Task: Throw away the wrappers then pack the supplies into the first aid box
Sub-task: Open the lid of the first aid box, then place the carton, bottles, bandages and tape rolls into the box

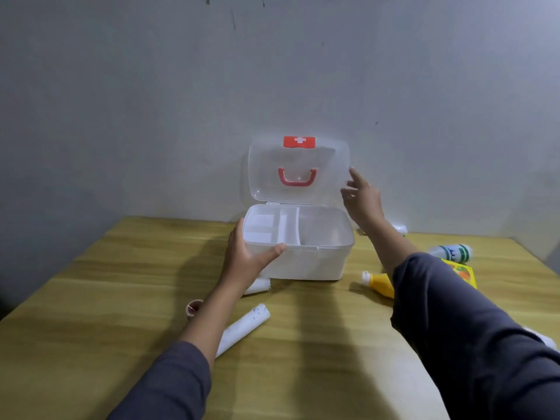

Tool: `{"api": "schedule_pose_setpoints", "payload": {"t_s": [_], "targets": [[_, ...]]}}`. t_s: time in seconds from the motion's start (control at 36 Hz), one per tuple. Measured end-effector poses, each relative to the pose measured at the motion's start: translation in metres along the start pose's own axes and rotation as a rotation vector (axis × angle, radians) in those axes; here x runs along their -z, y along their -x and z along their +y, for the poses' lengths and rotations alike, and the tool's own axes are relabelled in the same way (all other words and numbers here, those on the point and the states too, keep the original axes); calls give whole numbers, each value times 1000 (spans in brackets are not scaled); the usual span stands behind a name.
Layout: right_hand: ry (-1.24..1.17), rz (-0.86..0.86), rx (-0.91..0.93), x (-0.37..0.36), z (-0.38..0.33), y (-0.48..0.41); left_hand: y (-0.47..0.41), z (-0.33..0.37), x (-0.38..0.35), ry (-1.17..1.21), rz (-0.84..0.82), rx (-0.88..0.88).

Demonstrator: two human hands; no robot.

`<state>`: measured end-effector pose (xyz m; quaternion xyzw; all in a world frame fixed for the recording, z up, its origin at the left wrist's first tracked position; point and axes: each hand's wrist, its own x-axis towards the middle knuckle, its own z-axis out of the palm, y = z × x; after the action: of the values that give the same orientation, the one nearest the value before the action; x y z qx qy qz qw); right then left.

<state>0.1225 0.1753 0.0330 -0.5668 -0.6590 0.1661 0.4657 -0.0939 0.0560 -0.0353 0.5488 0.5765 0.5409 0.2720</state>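
Note:
The white first aid box [306, 263] stands at the back of the wooden table, with its clear lid [266, 165] raised upright against the wall. An empty divided tray sits in the top of the box. My left hand [247, 259] grips the box's front left corner, thumb along the rim. My right hand [362, 197] is at the lid's right edge, fingers spread and touching or nearly touching it. Supplies lie around: a white roll [247, 327], a small tape roll [193, 307], a yellow bottle [380, 283], a white and green bottle [453, 253] and a yellow packet [463, 272].
Another white roll [259, 287] lies partly under my left wrist at the box's front left. A white object [400, 228] shows behind my right forearm by the wall. The grey wall stands right behind the box. A white item [545, 341] peeks out beside my right sleeve.

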Motion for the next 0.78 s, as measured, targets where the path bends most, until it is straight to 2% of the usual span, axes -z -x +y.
{"api": "schedule_pose_setpoints", "payload": {"t_s": [0.28,0.5,0.67,0.78], "targets": [[300,-194,-71,80,55,71,2,8,-2,10,-32,43],[618,-355,-179,110,95,97,2,8,-1,15,-48,69],[628,-326,-139,104,92,94,1,8,1,1,-70,89],[573,-233,-41,94,72,83,1,8,1,12,-75,74]]}}
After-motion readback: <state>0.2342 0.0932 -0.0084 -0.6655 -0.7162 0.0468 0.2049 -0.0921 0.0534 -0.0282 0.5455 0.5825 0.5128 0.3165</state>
